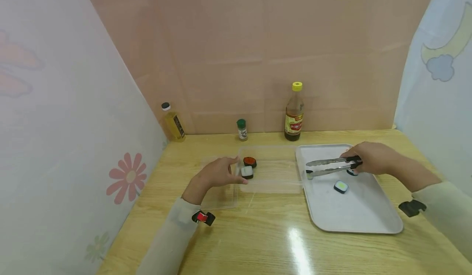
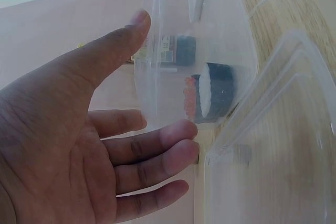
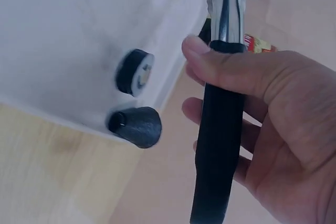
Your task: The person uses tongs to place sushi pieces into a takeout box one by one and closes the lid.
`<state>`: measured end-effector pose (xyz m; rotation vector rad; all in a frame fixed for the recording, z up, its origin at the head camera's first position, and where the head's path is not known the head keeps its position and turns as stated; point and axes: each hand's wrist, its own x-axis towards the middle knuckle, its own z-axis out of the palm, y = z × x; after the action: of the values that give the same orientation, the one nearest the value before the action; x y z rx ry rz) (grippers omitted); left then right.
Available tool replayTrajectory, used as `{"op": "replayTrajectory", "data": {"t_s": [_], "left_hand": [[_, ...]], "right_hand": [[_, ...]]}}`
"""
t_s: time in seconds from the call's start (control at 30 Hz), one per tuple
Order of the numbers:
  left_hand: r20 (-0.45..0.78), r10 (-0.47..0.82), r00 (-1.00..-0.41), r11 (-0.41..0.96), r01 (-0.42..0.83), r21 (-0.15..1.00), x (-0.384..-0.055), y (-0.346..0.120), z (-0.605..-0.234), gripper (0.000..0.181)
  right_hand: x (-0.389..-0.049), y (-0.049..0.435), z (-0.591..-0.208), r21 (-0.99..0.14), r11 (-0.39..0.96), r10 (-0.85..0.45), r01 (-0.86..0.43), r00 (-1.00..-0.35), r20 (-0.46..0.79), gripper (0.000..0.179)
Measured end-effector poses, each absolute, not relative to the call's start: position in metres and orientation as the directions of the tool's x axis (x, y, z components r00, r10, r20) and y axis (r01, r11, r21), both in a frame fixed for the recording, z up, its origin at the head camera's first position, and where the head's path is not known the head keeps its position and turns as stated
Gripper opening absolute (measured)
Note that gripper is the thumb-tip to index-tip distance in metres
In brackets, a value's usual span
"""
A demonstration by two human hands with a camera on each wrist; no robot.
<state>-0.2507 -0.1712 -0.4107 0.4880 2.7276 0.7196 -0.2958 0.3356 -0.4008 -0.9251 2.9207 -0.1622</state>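
Observation:
My left hand [image 1: 220,172], thumb and fingers spread apart, is at the left end of a clear plastic box [image 1: 273,188]. Inside that end sit a sushi piece with orange-red topping [image 1: 249,161] and a white-topped sushi piece [image 1: 247,171], both dark-sided. My right hand [image 3: 283,93] grips black-handled metal tongs [image 3: 218,129] over the pale tray [image 1: 354,221]. The tongs point left, their tips near the tray's left rim, where a small dark-and-pale piece shows. Below them lies a sushi piece with a yellow-green centre [image 1: 341,186]; another round sushi piece [image 3: 135,72] is partly hidden by my right hand.
A dark cone-shaped piece [image 3: 135,127] lies at the tray's edge. Another clear plastic piece [image 2: 273,145] lies left of the box. Along the back wall stand an oil bottle [image 1: 174,124], a green-capped shaker [image 1: 242,130] and a yellow-capped sauce bottle [image 1: 293,117].

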Motion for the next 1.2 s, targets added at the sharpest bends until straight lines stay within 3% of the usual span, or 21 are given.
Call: {"op": "replayTrajectory", "data": {"t_s": [0.17, 0.4, 0.9, 1.2], "left_hand": [[-0.176, 0.388, -0.905, 0.825, 0.255, 0.504, -0.251, -0.172, -0.412, 0.104], [-0.177, 0.377, -0.909, 0.828, 0.246, 0.503, -0.251, -0.172, -0.411, 0.103], [-0.181, 0.387, -0.904, 0.816, 0.244, 0.524, -0.252, -0.168, -0.409, 0.103], [-0.168, 0.390, -0.905, 0.811, 0.251, 0.529, -0.253, -0.169, -0.411, 0.103]], "right_hand": [[-0.293, 0.332, -0.407, -0.114, 0.802, -0.594, -0.586, -0.802, -0.058, 0.047], [-0.290, 0.336, -0.401, -0.102, 0.795, -0.600, -0.598, -0.800, 0.016, 0.042], [-0.283, 0.345, -0.382, -0.227, 0.809, -0.535, -0.542, -0.839, 0.098, 0.045], [-0.287, 0.323, -0.377, -0.333, 0.749, -0.576, -0.573, -0.811, 0.101, 0.046]]}}
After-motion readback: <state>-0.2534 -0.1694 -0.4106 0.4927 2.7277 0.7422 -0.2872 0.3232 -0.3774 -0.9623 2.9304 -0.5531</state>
